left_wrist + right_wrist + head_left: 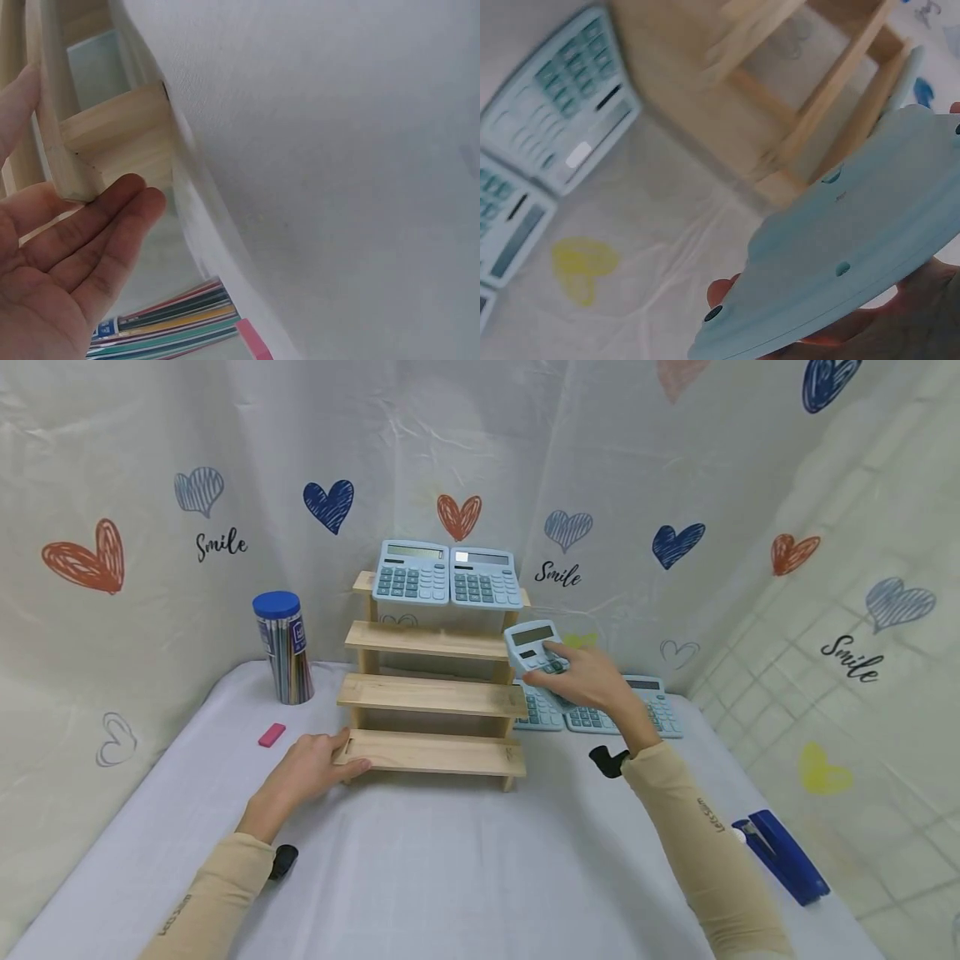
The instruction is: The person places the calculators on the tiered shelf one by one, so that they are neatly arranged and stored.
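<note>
A light blue calculator [532, 633] is in my right hand [588, 678], raised beside the right side of a four-tier wooden display rack [435, 695]. Its pale underside [855, 225] faces the right wrist camera. Two like calculators [411, 572] lean side by side on the top tier. My left hand [306, 768] grips the left end of the bottom tier, thumb on the board; in the left wrist view its fingers [124, 225] reach the board's end. More calculators [654, 703] lie on the table right of the rack, partly hidden by my right hand and arm.
A clear tub of pencils with a blue lid [277, 647] stands left of the rack, a pink eraser [272, 735] before it. A blue stapler [783, 858] lies at the table's right edge. A white curtain with printed hearts hangs behind the white-covered table [480, 877].
</note>
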`<move>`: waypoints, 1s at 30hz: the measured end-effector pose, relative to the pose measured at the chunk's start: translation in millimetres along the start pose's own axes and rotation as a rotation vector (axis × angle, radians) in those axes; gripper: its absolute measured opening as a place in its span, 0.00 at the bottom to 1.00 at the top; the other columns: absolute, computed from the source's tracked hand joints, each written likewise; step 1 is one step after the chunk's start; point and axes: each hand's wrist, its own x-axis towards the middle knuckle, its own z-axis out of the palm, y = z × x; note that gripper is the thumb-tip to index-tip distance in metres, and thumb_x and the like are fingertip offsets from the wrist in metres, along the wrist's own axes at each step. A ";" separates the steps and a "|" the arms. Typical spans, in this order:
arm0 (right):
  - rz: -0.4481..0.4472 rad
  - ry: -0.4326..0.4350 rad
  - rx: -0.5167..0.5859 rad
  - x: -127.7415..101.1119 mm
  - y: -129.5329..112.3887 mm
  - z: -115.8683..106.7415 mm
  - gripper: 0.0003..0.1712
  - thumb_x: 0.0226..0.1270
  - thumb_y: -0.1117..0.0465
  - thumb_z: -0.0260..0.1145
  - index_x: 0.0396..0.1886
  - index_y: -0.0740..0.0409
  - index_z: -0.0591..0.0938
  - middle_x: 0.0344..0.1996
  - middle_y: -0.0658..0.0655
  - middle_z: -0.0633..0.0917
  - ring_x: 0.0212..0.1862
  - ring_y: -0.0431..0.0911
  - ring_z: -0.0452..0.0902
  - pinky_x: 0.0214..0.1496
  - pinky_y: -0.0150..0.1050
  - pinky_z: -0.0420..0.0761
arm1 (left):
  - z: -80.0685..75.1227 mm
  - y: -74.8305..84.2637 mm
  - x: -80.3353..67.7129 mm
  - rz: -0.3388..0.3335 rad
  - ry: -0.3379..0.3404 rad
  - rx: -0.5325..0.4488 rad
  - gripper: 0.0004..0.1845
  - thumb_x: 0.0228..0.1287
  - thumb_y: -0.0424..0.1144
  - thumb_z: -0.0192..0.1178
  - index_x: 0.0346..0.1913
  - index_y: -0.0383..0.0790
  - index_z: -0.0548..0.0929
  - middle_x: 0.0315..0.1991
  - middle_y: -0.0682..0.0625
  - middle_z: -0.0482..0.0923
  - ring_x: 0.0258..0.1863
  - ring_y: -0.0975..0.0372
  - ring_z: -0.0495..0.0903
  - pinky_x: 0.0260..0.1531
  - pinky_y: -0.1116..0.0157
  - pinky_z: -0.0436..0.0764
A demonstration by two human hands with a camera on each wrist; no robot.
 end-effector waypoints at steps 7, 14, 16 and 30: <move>-0.098 -0.004 -0.110 16.9 -41.8 6.7 0.50 0.59 0.25 0.58 0.76 0.45 0.68 0.56 0.63 0.83 0.48 0.54 0.76 0.48 0.47 0.76 | -0.1 -1.0 0.4 0.017 0.008 0.005 0.44 0.64 0.56 0.67 0.69 0.24 0.69 0.49 0.26 0.81 0.33 0.54 0.74 0.34 0.60 0.73; -0.101 0.026 -0.206 42.2 -64.1 17.8 0.50 0.58 0.23 0.57 0.75 0.43 0.69 0.57 0.66 0.82 0.49 0.57 0.77 0.49 0.50 0.77 | 2.3 -1.5 0.4 0.013 0.008 -0.001 0.44 0.64 0.57 0.66 0.70 0.24 0.69 0.53 0.25 0.80 0.36 0.53 0.75 0.38 0.56 0.76; -0.086 0.018 -0.200 48.7 -67.9 20.9 0.50 0.59 0.23 0.56 0.76 0.43 0.67 0.62 0.67 0.79 0.54 0.60 0.76 0.54 0.54 0.76 | 2.7 -1.9 0.4 0.011 0.005 -0.002 0.44 0.63 0.57 0.67 0.69 0.24 0.69 0.53 0.25 0.80 0.36 0.53 0.74 0.38 0.57 0.76; 0.022 0.026 -0.166 78.5 -97.9 36.6 0.56 0.61 0.17 0.45 0.80 0.46 0.61 0.72 0.67 0.70 0.73 0.66 0.64 0.73 0.65 0.61 | 2.0 -1.2 2.4 0.005 0.001 0.004 0.44 0.64 0.57 0.66 0.70 0.25 0.69 0.49 0.26 0.81 0.33 0.54 0.74 0.34 0.60 0.74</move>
